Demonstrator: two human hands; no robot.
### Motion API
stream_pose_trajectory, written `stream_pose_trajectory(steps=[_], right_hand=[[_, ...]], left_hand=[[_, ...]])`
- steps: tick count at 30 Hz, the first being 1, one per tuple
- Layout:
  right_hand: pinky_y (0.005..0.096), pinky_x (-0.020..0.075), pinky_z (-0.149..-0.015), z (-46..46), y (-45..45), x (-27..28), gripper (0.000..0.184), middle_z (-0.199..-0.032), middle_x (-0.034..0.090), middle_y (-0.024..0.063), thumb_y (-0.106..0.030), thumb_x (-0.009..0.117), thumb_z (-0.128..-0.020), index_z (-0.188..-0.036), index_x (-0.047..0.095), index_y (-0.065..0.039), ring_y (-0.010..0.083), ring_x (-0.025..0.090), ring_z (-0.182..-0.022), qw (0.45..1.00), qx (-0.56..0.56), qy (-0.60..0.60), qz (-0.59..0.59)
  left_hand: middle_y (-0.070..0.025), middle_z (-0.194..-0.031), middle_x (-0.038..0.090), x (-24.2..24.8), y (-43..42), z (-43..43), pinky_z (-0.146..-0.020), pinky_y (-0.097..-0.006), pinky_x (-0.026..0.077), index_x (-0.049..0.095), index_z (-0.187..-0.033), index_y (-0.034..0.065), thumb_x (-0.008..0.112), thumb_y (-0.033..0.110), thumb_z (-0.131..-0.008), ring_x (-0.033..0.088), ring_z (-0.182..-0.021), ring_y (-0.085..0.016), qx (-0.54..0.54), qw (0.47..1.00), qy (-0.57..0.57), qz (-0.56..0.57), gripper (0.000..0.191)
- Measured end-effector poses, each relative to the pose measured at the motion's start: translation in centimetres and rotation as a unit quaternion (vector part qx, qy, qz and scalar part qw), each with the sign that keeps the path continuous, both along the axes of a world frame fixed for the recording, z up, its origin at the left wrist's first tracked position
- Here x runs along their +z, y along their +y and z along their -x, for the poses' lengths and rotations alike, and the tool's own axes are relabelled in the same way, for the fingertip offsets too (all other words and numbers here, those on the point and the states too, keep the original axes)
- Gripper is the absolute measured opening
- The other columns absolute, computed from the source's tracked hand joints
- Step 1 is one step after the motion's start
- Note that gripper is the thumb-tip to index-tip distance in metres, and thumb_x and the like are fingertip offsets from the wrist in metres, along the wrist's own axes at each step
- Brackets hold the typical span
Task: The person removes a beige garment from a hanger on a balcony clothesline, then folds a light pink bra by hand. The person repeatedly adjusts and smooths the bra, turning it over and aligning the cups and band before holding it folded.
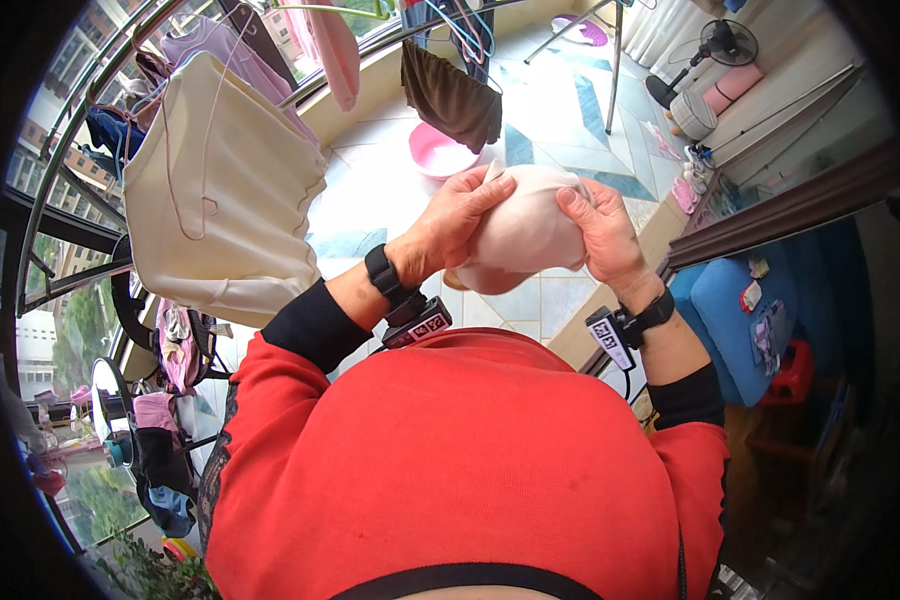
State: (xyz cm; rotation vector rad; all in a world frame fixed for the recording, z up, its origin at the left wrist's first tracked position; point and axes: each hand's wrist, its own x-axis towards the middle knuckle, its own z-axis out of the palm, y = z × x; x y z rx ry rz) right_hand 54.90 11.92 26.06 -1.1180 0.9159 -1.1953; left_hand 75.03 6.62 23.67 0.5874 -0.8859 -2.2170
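Both my hands grip a pale pinkish-white cloth garment in front of my chest. My left hand pinches its left edge, thumb on top. At the opposite edge, my right hand holds it with the thumb pressed on the near face. The cloth bulges smoothly between them, and its exact kind is hard to tell. Below its lower left edge a small tan shape shows, partly hidden. To the left, close to my left forearm, a cream garment hangs with a pink wire hanger in front of it.
A brown cloth hangs from the rack beyond my hands, above a pink basin on the tiled floor. On the left runs a metal drying rack with clothes. A fan and a dark door frame are on the right.
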Motion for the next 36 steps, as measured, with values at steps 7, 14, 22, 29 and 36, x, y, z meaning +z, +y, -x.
stream_pose_trajectory(steps=[7, 14, 22, 29, 36], right_hand=[[0.0216, 0.0477, -0.069, 0.9, 1.4, 0.7, 0.033, -0.087, 0.066, 0.0022, -0.026, 0.054, -0.1, -0.103, 0.066, 0.005, 0.0063, 0.056, -0.077, 0.997, -0.018, 0.075, 0.018], [0.0216, 0.05, -0.066, 2.1, 1.0, 2.4, 0.034, -0.087, 0.067, 0.0041, -0.027, 0.055, -0.099, -0.103, 0.066, 0.005, 0.0072, 0.06, -0.074, 0.998, 0.047, -0.001, -0.038], [0.0191, 0.0446, -0.045, 3.0, 0.0, 1.6, 0.024, -0.08, 0.065, 0.0042, -0.023, 0.059, -0.097, -0.1, 0.06, 0.0, 0.0078, 0.059, -0.062, 0.993, 0.023, -0.069, -0.092], [0.0194, 0.0455, -0.047, 2.5, -1.1, 0.3, 0.016, -0.079, 0.062, 0.0026, -0.018, 0.065, -0.093, -0.092, 0.057, -0.004, 0.0077, 0.057, -0.059, 0.992, -0.006, -0.083, -0.096], [0.0219, 0.0501, -0.058, 1.7, -1.5, 0.8, 0.007, -0.081, 0.064, 0.0053, -0.009, 0.063, -0.093, -0.094, 0.058, -0.003, 0.0087, 0.06, -0.067, 0.996, -0.07, 0.027, -0.057]], left_hand=[[-0.0054, -0.096, 0.066, -0.4, 0.3, 0.0, -0.074, -0.0294, 0.055, 0.062, -0.109, 0.0029, 0.055, 0.028, -0.099, 0.063, -0.083, -0.014, 0.176, 0.976, -0.03, 0.12, 0.028], [-0.0043, -0.092, 0.064, -0.8, -0.1, 0.3, -0.07, -0.0298, 0.055, 0.06, -0.104, 0.0042, 0.052, 0.03, -0.101, 0.061, -0.076, -0.012, 0.214, 0.975, -0.032, 0.056, 0.027], [-0.0097, -0.102, 0.067, -1.4, -1.2, -0.8, -0.077, -0.0353, 0.057, 0.057, -0.113, 0.0052, 0.057, 0.03, -0.098, 0.066, -0.087, -0.02, 0.116, 0.992, 0.024, -0.038, 0.03], [-0.0151, -0.127, 0.058, -1.8, 1.1, -0.6, -0.096, -0.0425, 0.049, 0.045, -0.137, 0.0068, 0.062, 0.043, -0.092, 0.059, -0.111, -0.027, -0.077, 0.978, 0.132, -0.143, 0.06], [-0.0118, -0.133, 0.055, -2.0, 1.3, -0.3, -0.105, -0.0412, 0.041, 0.047, -0.136, 0.0019, 0.062, 0.041, -0.093, 0.053, -0.12, -0.025, -0.013, 0.996, 0.089, -0.007, 0.06]])
